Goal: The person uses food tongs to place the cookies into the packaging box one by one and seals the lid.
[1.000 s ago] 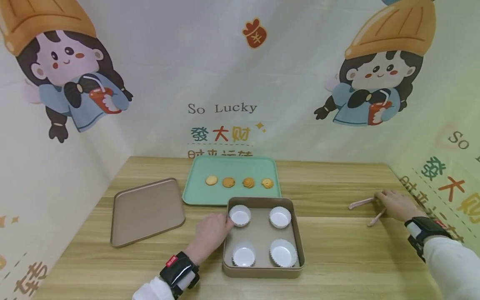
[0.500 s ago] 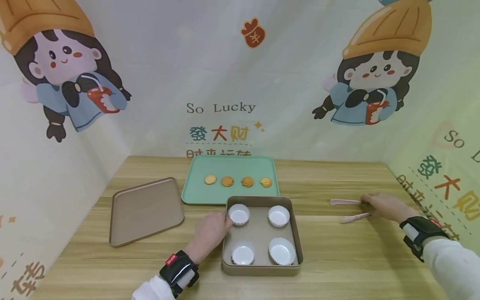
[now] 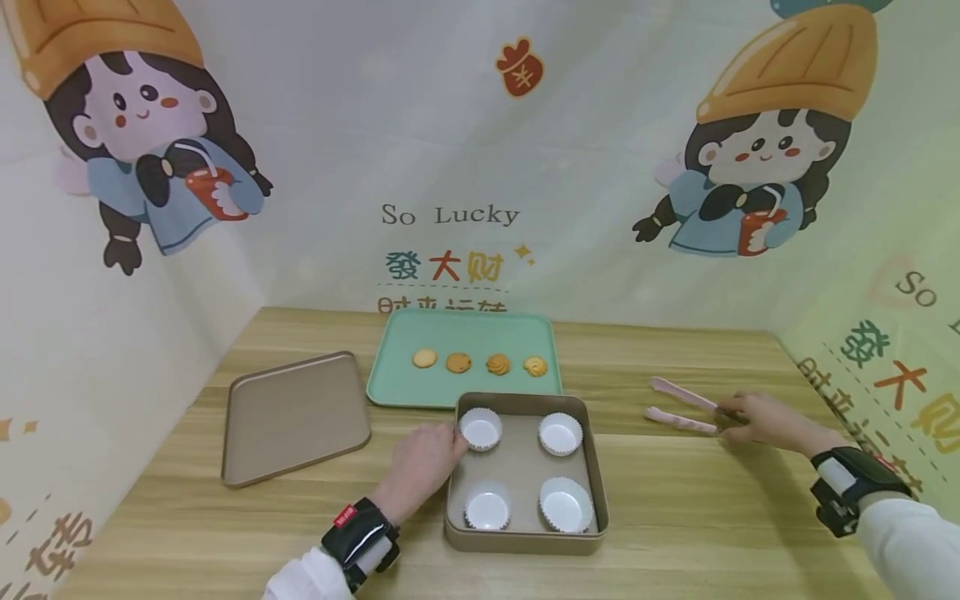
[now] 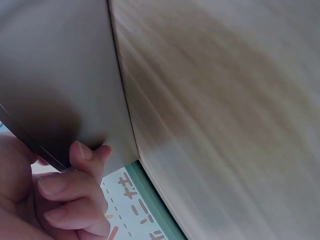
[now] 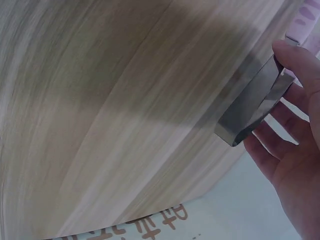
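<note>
My left hand grips the left wall of a deep brown square baking pan, thumb over the rim; in the left wrist view curled fingers press the pan's outer side. Inside the pan stand several white fluted paper cups. On the right, my right hand holds food tongs with pink tips pointing left, their two arms spread. The right wrist view shows the tongs' metal bend between thumb and fingers. Behind the pan, a green tray carries a row of several cookies.
A flat brown baking sheet lies at the left of the wooden table. The pan's back edge overlaps the green tray's front edge in the head view. A printed cloth hangs behind and at both sides.
My right hand has moved left with the tongs, whose tips have swung round from pointing down-left to pointing left. The left hand and the pan stay in place.
</note>
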{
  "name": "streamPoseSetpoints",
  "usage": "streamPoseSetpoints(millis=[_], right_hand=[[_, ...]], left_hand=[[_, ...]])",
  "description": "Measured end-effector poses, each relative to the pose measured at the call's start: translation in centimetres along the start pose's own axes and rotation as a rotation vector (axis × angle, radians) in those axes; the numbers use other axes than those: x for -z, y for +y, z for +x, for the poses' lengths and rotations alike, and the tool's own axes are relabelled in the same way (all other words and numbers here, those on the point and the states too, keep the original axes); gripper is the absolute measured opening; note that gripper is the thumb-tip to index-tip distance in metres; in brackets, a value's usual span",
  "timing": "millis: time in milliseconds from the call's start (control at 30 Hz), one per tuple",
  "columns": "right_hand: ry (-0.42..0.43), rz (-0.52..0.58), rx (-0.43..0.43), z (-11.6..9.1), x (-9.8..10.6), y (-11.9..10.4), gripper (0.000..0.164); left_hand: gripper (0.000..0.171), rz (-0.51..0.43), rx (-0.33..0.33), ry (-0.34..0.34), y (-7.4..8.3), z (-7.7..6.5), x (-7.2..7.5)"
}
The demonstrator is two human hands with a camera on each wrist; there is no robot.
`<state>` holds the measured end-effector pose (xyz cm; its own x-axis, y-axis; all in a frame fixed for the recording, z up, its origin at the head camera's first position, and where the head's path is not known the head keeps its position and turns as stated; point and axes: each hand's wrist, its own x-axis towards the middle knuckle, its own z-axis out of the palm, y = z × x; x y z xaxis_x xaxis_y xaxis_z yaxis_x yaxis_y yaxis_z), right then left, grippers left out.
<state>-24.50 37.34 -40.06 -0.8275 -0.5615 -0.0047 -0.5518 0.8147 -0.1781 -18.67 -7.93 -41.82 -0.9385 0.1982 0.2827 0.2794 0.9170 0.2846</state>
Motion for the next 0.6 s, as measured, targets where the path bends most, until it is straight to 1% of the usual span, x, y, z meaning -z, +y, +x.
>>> streamPoseSetpoints(millis=[133, 200, 333, 367, 433, 500, 567, 600], right_hand=[[0.012, 0.055, 0.004, 0.5, 0.4, -0.9, 0.027], [0.004, 0.085, -0.027, 0.8, 0.7, -1.5, 0.024], [-0.028, 0.155, -0.111, 1.9, 1.4, -2.9, 0.029], [-0.029, 0.159, -0.120, 2.3, 1.5, -3.4, 0.030], [-0.026, 0.179, -0.113, 3.1, 1.8, -4.3, 0.034], [-0.005, 0.158, -0.091, 4.0, 2.2, -5.3, 0.034], [0.019, 0.142, -0.062, 5.0, 2.6, -6.3, 0.030], [0.030, 0.131, -0.046, 5.4, 2.8, -6.9, 0.031]], left_hand=[[0.029, -0.006, -0.008, 0.003, 0.0, 0.1, 0.0], [0.029, -0.007, -0.008, 0.005, 0.0, 0.1, 0.0], [0.027, -0.005, -0.011, 0.003, -0.1, 0.0, 0.0], [0.027, -0.002, -0.008, 0.004, -0.1, 0.0, 0.0], [0.026, 0.004, -0.007, 0.000, -0.1, 0.0, 0.0], [0.027, 0.009, -0.003, -0.002, 0.0, 0.0, 0.0], [0.027, 0.009, 0.001, -0.004, 0.0, 0.0, 0.0], [0.027, 0.008, 0.003, -0.007, 0.1, 0.0, 0.0]])
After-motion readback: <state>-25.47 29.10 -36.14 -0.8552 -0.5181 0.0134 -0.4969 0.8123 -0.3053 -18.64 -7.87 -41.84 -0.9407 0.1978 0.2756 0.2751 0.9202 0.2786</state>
